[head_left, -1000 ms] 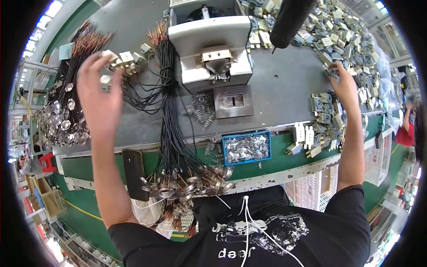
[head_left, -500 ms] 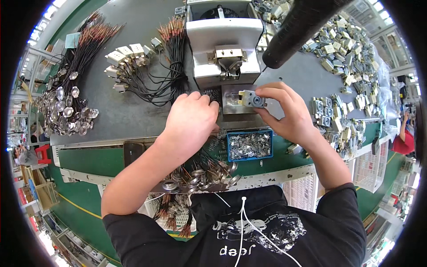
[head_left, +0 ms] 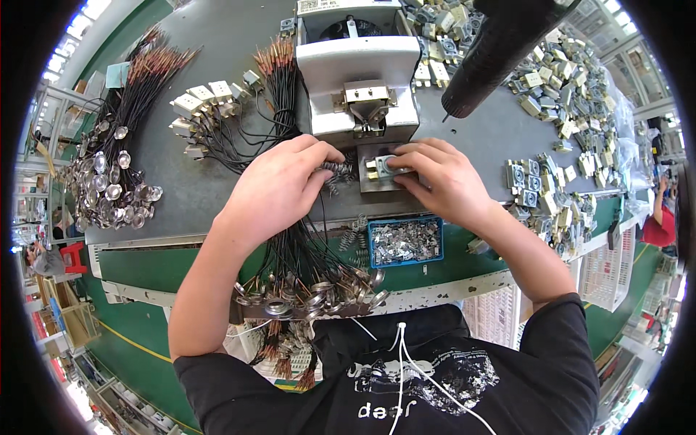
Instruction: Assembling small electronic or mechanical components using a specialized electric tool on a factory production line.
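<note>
The small grey block (head_left: 381, 167) you grip in your right hand (head_left: 448, 180) lies flat over the square metal plate (head_left: 380, 186), yellowish tabs pointing left, its other end hidden under your fingers. Just left of that plate, the loose silvery coil springs (head_left: 338, 174) lie heaped at your left hand (head_left: 279, 185), partly covered by it.

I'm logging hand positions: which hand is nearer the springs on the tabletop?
Left. The left hand is at the springs; the right hand is farther right, holding a block.
</note>
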